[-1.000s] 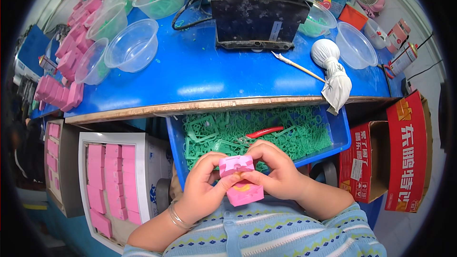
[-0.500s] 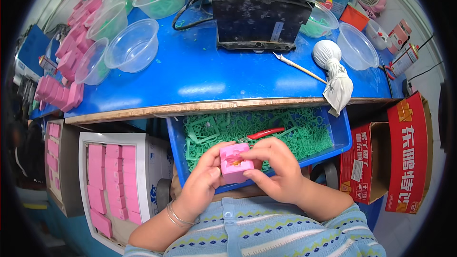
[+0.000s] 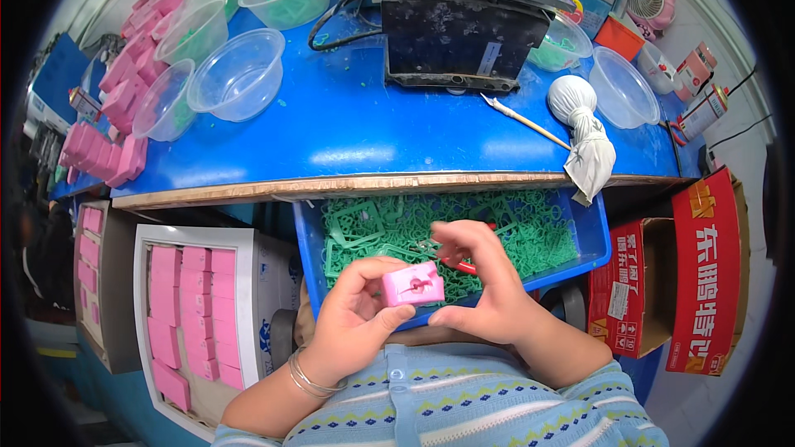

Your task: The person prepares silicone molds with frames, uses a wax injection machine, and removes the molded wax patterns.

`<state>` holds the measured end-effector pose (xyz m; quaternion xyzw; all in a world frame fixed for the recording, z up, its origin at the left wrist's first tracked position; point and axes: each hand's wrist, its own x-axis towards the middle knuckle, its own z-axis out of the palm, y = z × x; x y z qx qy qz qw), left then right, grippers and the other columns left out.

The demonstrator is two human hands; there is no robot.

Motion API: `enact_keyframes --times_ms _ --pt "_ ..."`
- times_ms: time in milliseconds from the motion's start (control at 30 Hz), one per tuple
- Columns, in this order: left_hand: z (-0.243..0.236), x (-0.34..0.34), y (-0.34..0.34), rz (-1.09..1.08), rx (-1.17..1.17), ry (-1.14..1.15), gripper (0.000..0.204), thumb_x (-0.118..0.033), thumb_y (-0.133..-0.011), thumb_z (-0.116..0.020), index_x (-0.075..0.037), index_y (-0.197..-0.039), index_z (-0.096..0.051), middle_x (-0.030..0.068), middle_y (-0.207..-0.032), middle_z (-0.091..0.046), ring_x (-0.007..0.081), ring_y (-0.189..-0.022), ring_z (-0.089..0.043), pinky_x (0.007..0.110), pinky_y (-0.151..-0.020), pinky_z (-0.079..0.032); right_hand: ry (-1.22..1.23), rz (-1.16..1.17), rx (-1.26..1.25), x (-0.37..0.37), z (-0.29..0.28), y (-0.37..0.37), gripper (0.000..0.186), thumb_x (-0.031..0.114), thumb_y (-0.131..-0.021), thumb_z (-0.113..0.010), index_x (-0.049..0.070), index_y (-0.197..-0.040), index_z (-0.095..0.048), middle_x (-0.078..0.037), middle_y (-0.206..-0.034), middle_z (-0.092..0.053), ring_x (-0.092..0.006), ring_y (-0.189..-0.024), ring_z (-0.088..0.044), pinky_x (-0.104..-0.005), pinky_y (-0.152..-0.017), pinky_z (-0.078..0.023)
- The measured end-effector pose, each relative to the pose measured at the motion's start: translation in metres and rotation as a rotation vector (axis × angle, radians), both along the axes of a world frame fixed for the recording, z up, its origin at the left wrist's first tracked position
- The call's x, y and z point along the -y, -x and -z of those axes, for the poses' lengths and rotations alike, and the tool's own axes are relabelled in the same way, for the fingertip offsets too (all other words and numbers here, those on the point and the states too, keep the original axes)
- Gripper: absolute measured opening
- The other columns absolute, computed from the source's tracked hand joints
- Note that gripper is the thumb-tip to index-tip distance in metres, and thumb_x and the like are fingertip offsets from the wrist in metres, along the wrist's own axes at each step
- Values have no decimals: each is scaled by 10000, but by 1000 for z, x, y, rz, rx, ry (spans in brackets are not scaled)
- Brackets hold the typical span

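Note:
A small pink block-shaped mold [image 3: 414, 285] is gripped in my left hand [image 3: 362, 302], thumb along its lower side and fingers behind. The face turned up carries a round recess with a thin dark red slit or line. My right hand [image 3: 486, 285] is apart from the block, just right of it, fingers and thumb spread with nothing between them. Behind my right hand, red-handled pliers [image 3: 458, 265] lie on green pieces [image 3: 530, 236] in a blue bin [image 3: 594, 258]; the hand partly hides them.
On the blue table [image 3: 348, 136] stand clear plastic bowls [image 3: 237, 74], a black machine [image 3: 455, 41], a white cloth bundle [image 3: 582, 128] and a brush [image 3: 523, 121]. A box of pink blocks [image 3: 195, 306] sits left of me, a red carton [image 3: 621, 298] right. Pink blocks [image 3: 103, 153] are stacked far left.
The pink block has turned in my left hand, showing another face. My right hand has let go of it and opened, moving over the pliers. The view has shifted slightly.

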<state>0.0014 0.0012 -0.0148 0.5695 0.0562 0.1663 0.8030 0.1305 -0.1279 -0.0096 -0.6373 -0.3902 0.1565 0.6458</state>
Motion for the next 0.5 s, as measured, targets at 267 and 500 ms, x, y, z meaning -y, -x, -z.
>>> enact_keyframes --times_ms 267,500 --pt "8 -2 1 35 65 -129 448 -70 -764 -675 -29 -1148 -448 128 -1193 -400 210 -1115 -436 349 -950 -364 31 -236 119 4 1 1 300 168 -768 -667 17 -1004 -558 -97 -925 -575 -229 -857 -529 -343 -779 -411" --pt "-17 8 -7 42 -82 -1082 869 -274 -594 -796 -53 -1307 -350 200 -1313 -298 390 -1252 -278 466 -1037 -237 -169 -635 -1814 -13 21 10 510 533 -899 -306 90 -791 -536 -78 -655 -518 -191 -526 -487 -314 -477 -401"
